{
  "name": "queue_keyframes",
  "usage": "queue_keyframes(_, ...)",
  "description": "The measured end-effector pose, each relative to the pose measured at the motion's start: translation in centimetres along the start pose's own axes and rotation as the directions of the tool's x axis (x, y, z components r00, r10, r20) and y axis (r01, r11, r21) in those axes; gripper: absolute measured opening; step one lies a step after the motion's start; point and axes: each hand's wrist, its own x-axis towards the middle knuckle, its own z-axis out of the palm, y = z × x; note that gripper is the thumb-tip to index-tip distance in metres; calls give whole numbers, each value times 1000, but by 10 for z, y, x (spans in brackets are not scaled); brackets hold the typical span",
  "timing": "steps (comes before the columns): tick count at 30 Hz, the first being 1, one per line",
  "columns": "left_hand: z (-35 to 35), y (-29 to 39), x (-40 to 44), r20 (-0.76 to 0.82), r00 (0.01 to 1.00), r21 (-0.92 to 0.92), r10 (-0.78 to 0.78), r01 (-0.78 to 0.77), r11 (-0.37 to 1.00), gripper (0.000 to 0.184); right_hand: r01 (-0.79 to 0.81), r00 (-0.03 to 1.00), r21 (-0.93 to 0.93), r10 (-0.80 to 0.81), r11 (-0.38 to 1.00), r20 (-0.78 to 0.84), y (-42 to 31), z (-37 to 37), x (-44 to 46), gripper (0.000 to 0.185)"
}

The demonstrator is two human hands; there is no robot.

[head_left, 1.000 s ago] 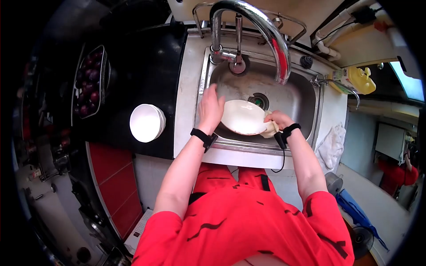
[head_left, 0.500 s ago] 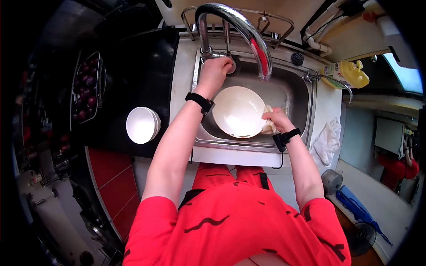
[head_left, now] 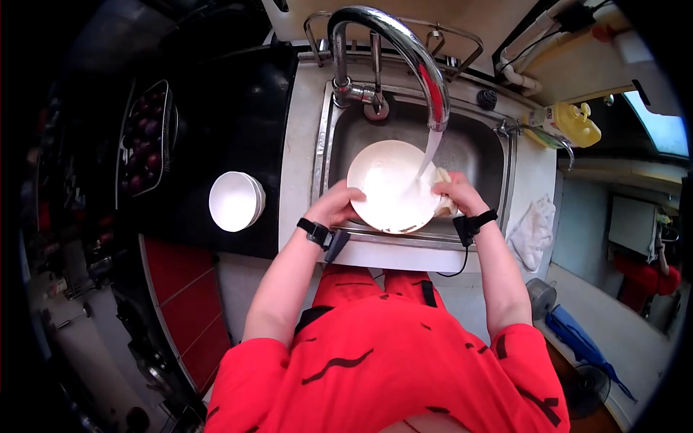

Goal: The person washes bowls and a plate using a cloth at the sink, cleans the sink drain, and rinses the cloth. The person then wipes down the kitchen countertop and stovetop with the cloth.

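A large white bowl is held over the sink, its inside facing up. My left hand grips its left rim, thumb on the inner side and the other fingers hidden beneath. On the right rim my right hand is closed, with a pale cloth pressed between it and the bowl. From the curved chrome faucet a stream of water falls into the bowl. Small dark marks show along the bowl's near edge.
Stacked white bowls stand on the black counter to the left, near a basket of dark purple produce. A white rag lies right of the sink. Behind it are a yellow jug and a small tap.
My left hand has left the faucet handle and come down onto the bowl's left rim. Water now runs from the spout. The right hand keeps its hold on the bowl with the cloth.
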Motion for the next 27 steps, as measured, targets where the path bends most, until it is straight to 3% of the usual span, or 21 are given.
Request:
queue_keyframes(3, 8, -10, -7, 52, 998, -73, 31, -27, 997, 72, 28, 998, -62, -25, 998, 61, -14, 0, -6, 31)
queue_keyframes(5, 14, -11, -9, 15, 999, -61, 50, -49, 997, 72, -29, 951, -604, -164, 797, -262, -49, 10, -17, 46)
queue_keyframes(6, 17, -12, -10, -19, 998, -45, 67, -68, 997, 73, -28, 951, -605, -165, 796, -260, -48, 13, -14, 46)
queue_keyframes(8, 23, -12, -8, -40, 997, -49, 71, -73, 996, 74, 329, 806, -686, -571, 649, -153, -46, 18, -9, 64)
queue_keyframes(9, 28, -10, -8, -43, 997, -37, 70, -72, 997, 73, 372, 823, -674, -562, 638, -78, -54, 35, -20, 74)
queue_keyframes(11, 36, -11, -5, -41, 997, -24, 71, -72, 997, 72, 552, 803, -515, -585, 655, 117, -39, 61, -19, 73)
queue_keyframes(12, 38, -12, -2, 0, 996, -48, 89, -88, 995, 72, 584, 779, -591, -589, 557, 214, -38, 77, -23, 74)
queue_keyframes(14, 43, -14, 0, 42, 993, -70, 106, -103, 992, 72, 585, 806, -522, -516, 621, 290, -31, 99, -21, 53)
queue_keyframes(16, 45, -17, 2, 36, 996, -60, 77, -75, 995, 79, 675, 725, -508, -608, 535, 324, -32, 110, -11, 39)
queue_keyframes(20, 54, -19, 0, 60, 994, -50, 87, -84, 995, 83, 673, 707, -523, -663, 523, 246, -42, 112, 7, 30)
queue_keyframes(23, 63, -20, -1, -8, 996, 12, 89, -89, 996, 84, 580, 628, -684, -778, 443, 29, -34, 102, 28, 25)
queue_keyframes(24, 64, -22, -2, -5, 996, 12, 87, -87, 996, 84, 499, 797, -439, -595, 747, -107, -39, 96, 23, 23)
queue_keyframes(26, 62, -23, -4, -42, 992, 88, 121, -117, 989, 84, 266, 819, -558, -489, 786, -299, -19, 67, 51, 22)
queue_keyframes(27, 63, -20, -6, -41, 992, 87, 121, -117, 989, 84, 265, 819, -559, -489, 786, -300, -21, 63, 45, 22)
